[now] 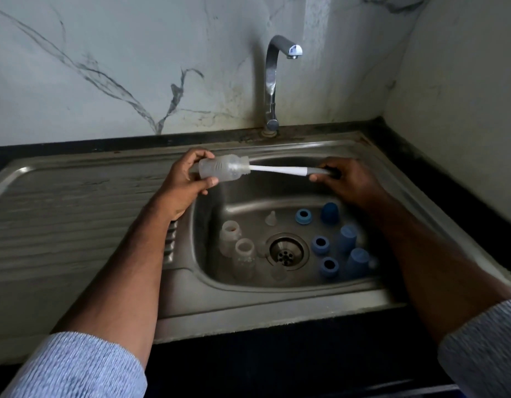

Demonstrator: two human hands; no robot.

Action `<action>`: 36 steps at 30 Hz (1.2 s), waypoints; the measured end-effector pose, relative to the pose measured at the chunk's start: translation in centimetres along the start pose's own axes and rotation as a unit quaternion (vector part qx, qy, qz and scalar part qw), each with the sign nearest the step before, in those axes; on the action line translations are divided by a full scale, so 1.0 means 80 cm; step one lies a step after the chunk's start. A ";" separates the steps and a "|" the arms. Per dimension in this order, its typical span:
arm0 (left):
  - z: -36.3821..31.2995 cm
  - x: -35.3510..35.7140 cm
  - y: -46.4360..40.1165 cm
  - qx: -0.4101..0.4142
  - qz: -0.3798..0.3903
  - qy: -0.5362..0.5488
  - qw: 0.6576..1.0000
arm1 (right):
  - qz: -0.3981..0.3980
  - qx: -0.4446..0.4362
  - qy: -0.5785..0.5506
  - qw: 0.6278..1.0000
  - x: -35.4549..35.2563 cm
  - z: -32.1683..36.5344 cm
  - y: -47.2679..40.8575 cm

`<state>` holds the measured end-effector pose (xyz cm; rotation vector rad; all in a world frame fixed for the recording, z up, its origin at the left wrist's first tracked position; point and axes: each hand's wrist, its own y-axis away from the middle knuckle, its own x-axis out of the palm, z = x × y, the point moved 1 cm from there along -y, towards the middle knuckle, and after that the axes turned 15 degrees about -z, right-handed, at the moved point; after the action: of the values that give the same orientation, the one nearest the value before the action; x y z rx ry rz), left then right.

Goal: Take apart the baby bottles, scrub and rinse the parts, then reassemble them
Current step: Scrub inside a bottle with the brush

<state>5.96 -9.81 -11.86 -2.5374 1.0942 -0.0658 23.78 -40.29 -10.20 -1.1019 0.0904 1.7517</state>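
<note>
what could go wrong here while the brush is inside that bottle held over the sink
1. The left hand holds the clear bottle sideways above the basin; a hard push from the brush in the right hand could knock it loose.
2. It would likely drop onto the two clear bottles or blue caps standing below.
3. The small teat sits near the open drain.

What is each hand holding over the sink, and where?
The left hand grips a clear bottle around its base end. The right hand holds a bottle brush by its handle's end.
</note>
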 end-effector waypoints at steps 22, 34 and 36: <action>-0.010 -0.006 0.003 -0.031 -0.017 0.088 0.995 | 0.017 -0.047 0.012 0.999 -0.002 0.009 -0.001; -0.008 -0.003 -0.001 -0.095 -0.052 0.041 0.993 | 0.001 -0.085 0.060 0.995 -0.033 0.030 0.016; -0.010 0.001 -0.001 -0.122 -0.044 0.031 0.991 | -0.040 -0.113 0.080 0.990 -0.036 0.022 0.017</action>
<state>5.87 -10.08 -11.08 -2.8176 1.0717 -0.0358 21.75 -42.05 -7.72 -1.3930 -0.0547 1.6288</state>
